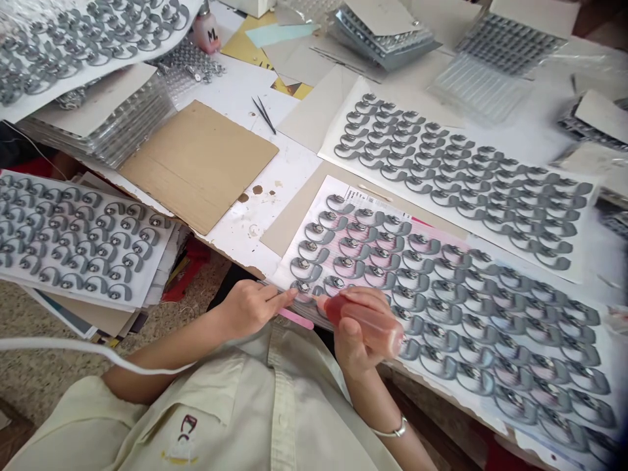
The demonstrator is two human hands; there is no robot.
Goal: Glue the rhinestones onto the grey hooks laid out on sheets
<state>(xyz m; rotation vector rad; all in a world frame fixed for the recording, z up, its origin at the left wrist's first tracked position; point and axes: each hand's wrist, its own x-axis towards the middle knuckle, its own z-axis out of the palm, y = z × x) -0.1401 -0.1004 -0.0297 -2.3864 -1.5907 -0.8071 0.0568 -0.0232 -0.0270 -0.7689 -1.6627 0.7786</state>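
Note:
My right hand [362, 327] is wrapped round a squeeze bottle [369, 322] of reddish liquid, its pale nozzle pointing left at the near left corner of a sheet [328, 191] with rows of small grey curved pieces. Just left of the nozzle, my left hand [250, 306] reaches its index fingertip to a grey piece [303, 286] at that corner. The other left fingers are curled in, and whether they hold anything is hidden. A pink strip [296, 319] lies below the left fingertip, by the table edge.
Behind lies another sheet of grey pieces [456, 170]. Brown cardboard [201, 163], black tweezers [263, 115] and a labelled bottle [207, 29] are at the left and back. A filled sheet [78, 239] tops a stack at far left. Packs [383, 29] stand at the back.

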